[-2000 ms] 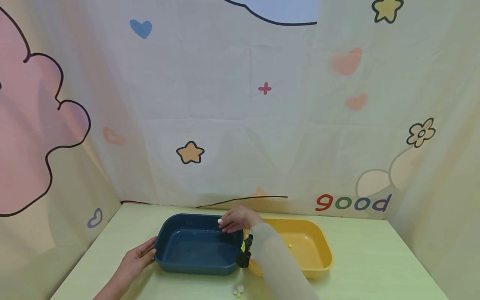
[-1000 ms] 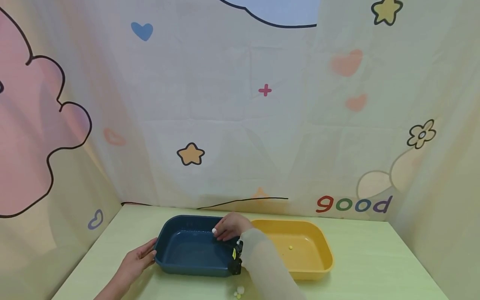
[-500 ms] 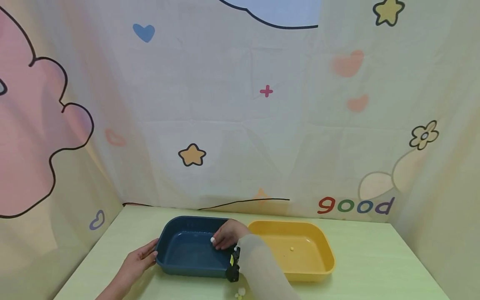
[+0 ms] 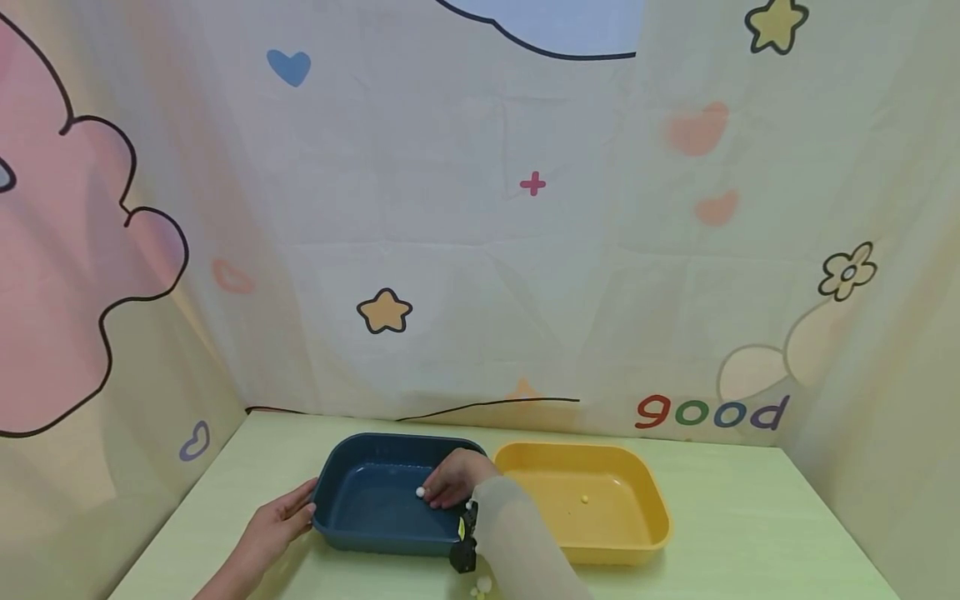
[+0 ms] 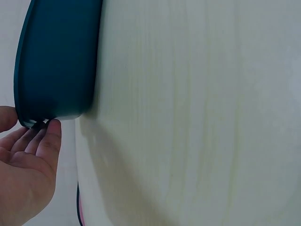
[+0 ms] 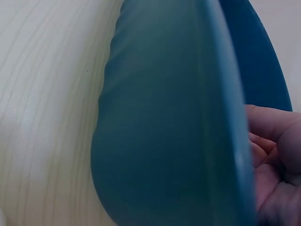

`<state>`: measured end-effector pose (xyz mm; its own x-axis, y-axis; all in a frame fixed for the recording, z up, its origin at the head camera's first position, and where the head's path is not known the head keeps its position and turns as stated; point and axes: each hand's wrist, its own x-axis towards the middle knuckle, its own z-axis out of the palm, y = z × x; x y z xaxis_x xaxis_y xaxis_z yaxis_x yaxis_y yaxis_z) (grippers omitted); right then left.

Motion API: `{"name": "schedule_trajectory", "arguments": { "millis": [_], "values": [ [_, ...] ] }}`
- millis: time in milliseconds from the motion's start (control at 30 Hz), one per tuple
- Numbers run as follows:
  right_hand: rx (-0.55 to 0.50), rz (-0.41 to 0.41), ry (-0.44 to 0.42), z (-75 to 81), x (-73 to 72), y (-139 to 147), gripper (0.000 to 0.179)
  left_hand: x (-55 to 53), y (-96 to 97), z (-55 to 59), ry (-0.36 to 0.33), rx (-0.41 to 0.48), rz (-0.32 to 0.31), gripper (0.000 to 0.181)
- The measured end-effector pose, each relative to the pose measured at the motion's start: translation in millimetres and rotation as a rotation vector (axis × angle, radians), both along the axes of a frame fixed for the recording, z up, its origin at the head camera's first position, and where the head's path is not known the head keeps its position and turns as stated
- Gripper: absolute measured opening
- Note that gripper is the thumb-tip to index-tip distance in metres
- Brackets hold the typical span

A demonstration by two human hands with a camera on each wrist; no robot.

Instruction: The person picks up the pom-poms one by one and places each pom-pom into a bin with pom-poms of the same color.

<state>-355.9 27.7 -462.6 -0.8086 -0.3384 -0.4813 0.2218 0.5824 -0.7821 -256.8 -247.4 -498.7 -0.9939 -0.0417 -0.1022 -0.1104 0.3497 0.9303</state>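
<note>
A dark blue plastic basin point(image 4: 375, 533) sits on the table, its left end held by my left hand point(image 4: 273, 521). In the left wrist view, the thumb of that hand point(image 5: 33, 160) is at the rim and the fingertips touch the end wall. My right hand point(image 4: 453, 479) reaches over the basin's right side, low inside it. It pinches a small white ball point(image 4: 420, 492) at its fingertips. In the right wrist view, the basin's wall point(image 6: 164, 117) hides part of my right hand point(image 6: 277, 155), and the ball is not visible there.
A yellow basin point(image 4: 622, 553) stands just right of the blue one, with a small yellow ball point(image 4: 585, 499) inside. Several small white and yellow balls point(image 4: 482, 586) lie on the table point(image 4: 765, 533) near its front. A printed curtain point(image 4: 465, 208) hangs behind.
My right hand has moved from above the basins' shared edge leftward and down into the blue basin, carrying the white ball. My left hand stays at the basin's left end.
</note>
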Motion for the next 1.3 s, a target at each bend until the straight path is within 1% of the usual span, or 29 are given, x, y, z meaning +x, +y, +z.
{"name": "schedule_trajectory", "arguments": {
  "millis": [100,267,433,533,667,833,967,1100,1200,1300],
  "values": [
    [0.002,0.003,-0.013,0.3,-1.1,0.0,0.014,-0.2,-0.1,-0.3,-0.008,0.004,0.002,0.049],
    [-0.017,-0.013,-0.019,-0.7,-0.9,0.0,0.015,0.3,0.6,0.2,-0.012,0.004,0.002,0.049],
    [-0.094,-0.039,-0.031,-3.7,-1.9,1.2,0.016,0.2,1.1,-0.6,-0.010,0.006,0.002,0.049],
    [-0.149,-0.032,-0.027,-4.2,-3.9,2.5,0.019,0.2,1.3,-1.3,-0.008,0.009,0.002,0.049],
    [-0.200,-0.003,-0.016,1.0,-7.1,5.6,0.022,0.1,1.9,-1.6,-0.001,0.012,-0.003,0.049],
    [-0.250,0.014,0.004,16.3,-6.8,11.8,0.029,0.4,2.8,-1.0,-0.001,0.012,0.000,0.048],
    [-0.309,0.006,0.025,28.5,-2.7,19.1,0.034,0.4,2.3,-0.8,-0.003,0.008,0.004,0.048],
    [-0.366,0.001,0.066,37.9,4.6,28.8,0.030,0.7,1.0,-0.9,0.002,0.007,0.000,0.048],
    [-0.406,0.002,0.078,43.9,13.4,37.2,0.024,0.7,0.6,-0.3,0.004,0.004,-0.006,0.048],
    [-0.435,0.008,0.077,47.6,25.3,46.0,0.020,1.2,0.7,0.5,0.005,0.004,-0.010,0.049]
  ]
}}
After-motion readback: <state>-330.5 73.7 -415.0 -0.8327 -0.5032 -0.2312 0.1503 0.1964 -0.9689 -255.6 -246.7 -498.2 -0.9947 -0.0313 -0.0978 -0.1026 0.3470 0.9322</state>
